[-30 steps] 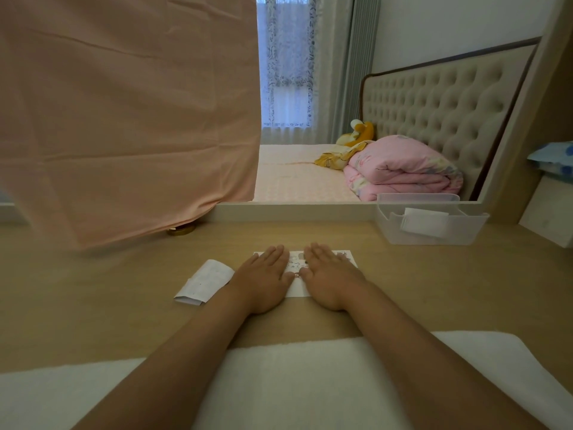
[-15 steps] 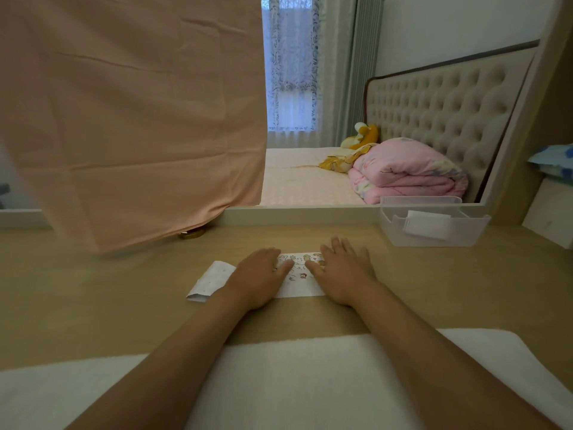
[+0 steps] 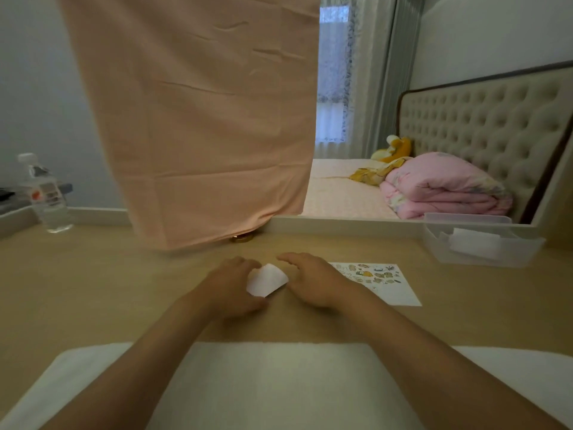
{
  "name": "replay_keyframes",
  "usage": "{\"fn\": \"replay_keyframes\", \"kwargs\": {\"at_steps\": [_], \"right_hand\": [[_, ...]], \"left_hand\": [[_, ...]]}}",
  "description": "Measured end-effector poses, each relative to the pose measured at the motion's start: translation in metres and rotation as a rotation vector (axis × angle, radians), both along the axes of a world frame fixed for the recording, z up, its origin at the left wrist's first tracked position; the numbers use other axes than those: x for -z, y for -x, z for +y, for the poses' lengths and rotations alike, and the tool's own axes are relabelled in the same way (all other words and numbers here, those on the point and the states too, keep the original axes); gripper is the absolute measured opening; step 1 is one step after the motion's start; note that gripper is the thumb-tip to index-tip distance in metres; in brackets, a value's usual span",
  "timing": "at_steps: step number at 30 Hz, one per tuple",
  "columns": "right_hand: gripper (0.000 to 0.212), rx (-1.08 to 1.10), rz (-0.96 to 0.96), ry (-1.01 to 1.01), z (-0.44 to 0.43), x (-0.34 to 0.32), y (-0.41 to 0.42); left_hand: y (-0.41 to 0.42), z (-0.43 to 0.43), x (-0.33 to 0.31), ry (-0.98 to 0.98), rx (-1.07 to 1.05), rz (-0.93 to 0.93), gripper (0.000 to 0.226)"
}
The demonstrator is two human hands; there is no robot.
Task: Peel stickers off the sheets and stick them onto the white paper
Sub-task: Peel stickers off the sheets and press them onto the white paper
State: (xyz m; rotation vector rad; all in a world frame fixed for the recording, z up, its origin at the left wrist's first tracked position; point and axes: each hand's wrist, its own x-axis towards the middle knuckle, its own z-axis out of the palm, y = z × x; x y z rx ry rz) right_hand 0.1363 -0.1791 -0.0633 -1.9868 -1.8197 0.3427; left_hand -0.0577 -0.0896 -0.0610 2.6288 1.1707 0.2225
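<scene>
A small folded white paper (image 3: pixel 267 279) lies on the wooden desk between my two hands. My left hand (image 3: pixel 231 287) curls round its left edge, fingers above and thumb below. My right hand (image 3: pixel 311 282) rests with relaxed fingers against the paper's right edge. The sticker sheet (image 3: pixel 376 282), white with rows of small cartoon stickers along its top, lies flat on the desk just right of my right hand, uncovered.
A pink cloth (image 3: pixel 198 119) hangs down to the desk behind my hands, with a small gold object (image 3: pixel 241 238) at its hem. A water bottle (image 3: pixel 46 197) stands far left. A clear plastic box (image 3: pixel 483 243) sits back right. A white pad (image 3: pixel 279 386) covers the near edge.
Both hands left the sticker sheet and moved left to the folded white paper. The sheet now lies uncovered on the right, and the view has swung left.
</scene>
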Motion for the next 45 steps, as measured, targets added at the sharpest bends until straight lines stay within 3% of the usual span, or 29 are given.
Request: {"fn": "replay_keyframes", "kwargs": {"at_steps": [4,7,9,12,16,21,27,33,37,40,43,45], "right_hand": [[0.063,-0.034,0.013,0.008,0.008,0.002,0.007],[0.035,-0.01,0.052,-0.105,0.009,0.002,0.005],[0.022,0.055,0.042,-0.187,0.008,-0.001,-0.001],[0.02,0.11,0.027,-0.262,-0.001,-0.01,-0.017],[0.019,0.233,0.127,-0.335,-0.03,-0.028,-0.055],[0.015,0.477,0.157,-0.356,-0.074,-0.045,-0.127],[0.018,0.794,0.116,-0.42,-0.122,-0.06,-0.226],[0.02,0.985,0.149,-0.43,-0.128,-0.062,-0.292],[0.012,0.961,0.119,-0.338,-0.113,-0.053,-0.321],[0.038,0.882,0.081,-0.188,-0.104,-0.048,-0.336],[0.037,0.886,-0.017,-0.274,-0.103,-0.049,-0.337],[0.036,0.733,-0.012,-0.34,-0.105,-0.045,-0.333]], "left_hand": [[0.008,0.001,0.007,0.009,-0.019,-0.136,0.047],[0.005,-0.002,0.001,0.029,0.007,-0.255,0.029],[-0.002,-0.005,-0.003,0.022,0.067,-0.311,0.027],[-0.022,-0.009,-0.007,-0.027,0.101,-0.4,0.034],[-0.064,-0.019,-0.017,-0.28,0.157,-0.519,0.052],[-0.147,-0.049,-0.031,-0.388,0.27,-0.567,0.044],[-0.258,-0.081,-0.032,-0.267,0.377,-0.52,0.051],[-0.344,-0.093,-0.028,-0.094,0.436,-0.285,0.06],[-0.371,-0.091,-0.019,0.003,0.466,-0.202,0.065],[-0.38,-0.091,-0.011,0.051,0.484,-0.222,0.066],[-0.384,-0.09,-0.002,0.058,0.474,-0.256,0.064],[-0.385,-0.089,0.001,0.074,0.463,-0.284,0.066]]}}
